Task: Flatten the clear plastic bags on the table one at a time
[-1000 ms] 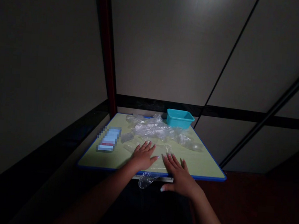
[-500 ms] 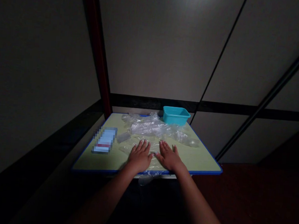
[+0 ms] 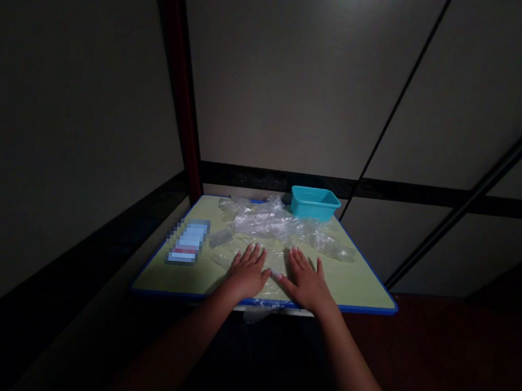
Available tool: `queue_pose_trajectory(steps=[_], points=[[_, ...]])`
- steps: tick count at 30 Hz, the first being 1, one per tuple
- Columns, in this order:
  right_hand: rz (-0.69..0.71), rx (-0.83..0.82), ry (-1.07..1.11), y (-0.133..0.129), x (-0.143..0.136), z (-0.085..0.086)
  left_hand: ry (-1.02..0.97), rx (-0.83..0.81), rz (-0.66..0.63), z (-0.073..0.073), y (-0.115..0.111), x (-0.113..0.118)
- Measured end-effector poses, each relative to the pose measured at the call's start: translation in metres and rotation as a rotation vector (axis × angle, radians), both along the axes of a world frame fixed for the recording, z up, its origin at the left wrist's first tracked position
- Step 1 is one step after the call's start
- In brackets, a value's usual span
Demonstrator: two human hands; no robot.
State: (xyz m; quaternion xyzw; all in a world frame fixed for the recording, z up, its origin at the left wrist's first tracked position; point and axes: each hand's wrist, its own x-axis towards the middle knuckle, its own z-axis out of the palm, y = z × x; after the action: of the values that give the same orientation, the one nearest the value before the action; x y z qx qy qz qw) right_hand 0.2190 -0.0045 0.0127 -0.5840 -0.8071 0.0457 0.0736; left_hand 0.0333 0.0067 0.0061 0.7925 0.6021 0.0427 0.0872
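My left hand [image 3: 247, 272] and my right hand [image 3: 305, 279] lie flat, palms down and fingers spread, side by side on a clear plastic bag [image 3: 272, 281] near the front edge of a small green table [image 3: 357, 284]. One end of the bag [image 3: 255, 311] hangs over the table's blue front edge. Neither hand grips anything.
A heap of crumpled clear plastic bags [image 3: 277, 224] covers the table's far half. A teal tub [image 3: 313, 202] stands at the far right corner. A flat blurred card [image 3: 188, 241] and a small clear packet [image 3: 221, 237] lie to the left. Grey walls close in behind and at the left.
My right hand has moved from the table's front edge up onto the bag, beside my left hand. The hanging end of the bag shows less than before.
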Motion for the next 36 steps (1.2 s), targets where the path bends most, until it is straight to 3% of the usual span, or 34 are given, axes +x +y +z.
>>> queue_pose_trajectory(steps=[4,8,11,13,22,36], points=[[0.017,-0.045,-0.02,-0.002,0.001,-0.005,-0.013,0.039,-0.018,0.012,-0.006,0.008],[0.007,-0.061,-0.046,0.0,0.001,-0.008,-0.057,0.127,-0.249,0.025,-0.017,0.026],[0.024,-0.094,-0.074,-0.001,0.002,-0.006,-0.095,0.018,-0.416,0.029,-0.02,0.039],[0.029,-0.102,-0.086,-0.001,0.003,-0.005,-0.129,-0.05,-0.462,0.026,-0.018,0.043],[0.007,-0.077,-0.078,0.001,0.002,-0.008,-0.093,-0.076,-0.385,0.01,-0.007,0.034],[0.014,-0.096,-0.036,0.003,0.003,-0.01,0.009,-0.033,-0.141,0.005,0.031,-0.022]])
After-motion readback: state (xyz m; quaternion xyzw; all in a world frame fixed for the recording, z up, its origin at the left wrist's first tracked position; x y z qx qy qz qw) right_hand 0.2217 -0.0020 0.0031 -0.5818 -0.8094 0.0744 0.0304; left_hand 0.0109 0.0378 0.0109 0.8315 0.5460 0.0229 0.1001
